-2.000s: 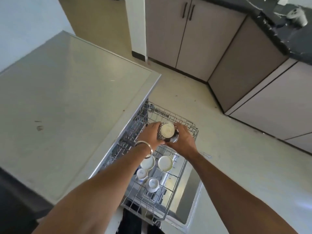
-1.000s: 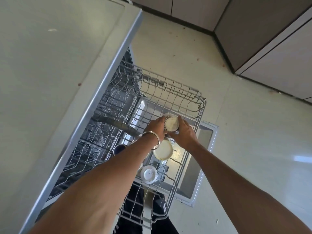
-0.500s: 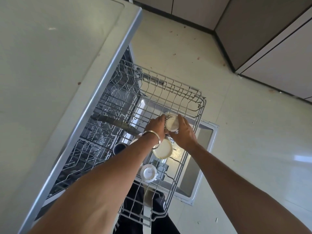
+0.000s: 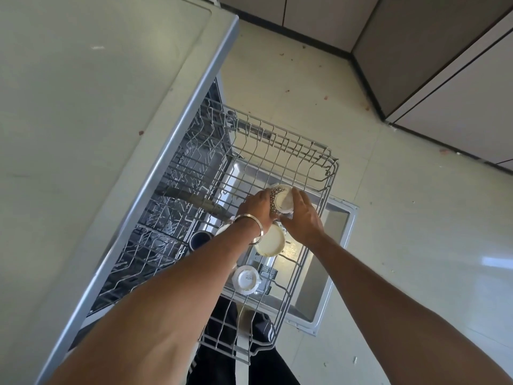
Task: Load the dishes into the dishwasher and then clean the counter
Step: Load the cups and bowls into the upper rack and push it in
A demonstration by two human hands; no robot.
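A patterned cup with a pale base is held upside down over the pulled-out wire rack of the dishwasher. My left hand, with a metal bangle at the wrist, grips its left side. My right hand grips its right side. Just below my hands a cream bowl sits inverted in the rack. Nearer to me stands a small white cup, base up. A dark cup shows under my left forearm.
The pale counter runs along the left, its metal edge above the dishwasher. The open dishwasher door lies under the rack. Tiled floor spreads to the right, with cabinets at the far right.
Since two seconds ago my view has tilted down over the rack. Both hands have stayed on the patterned cup, which has shifted slightly toward the rack's far side.
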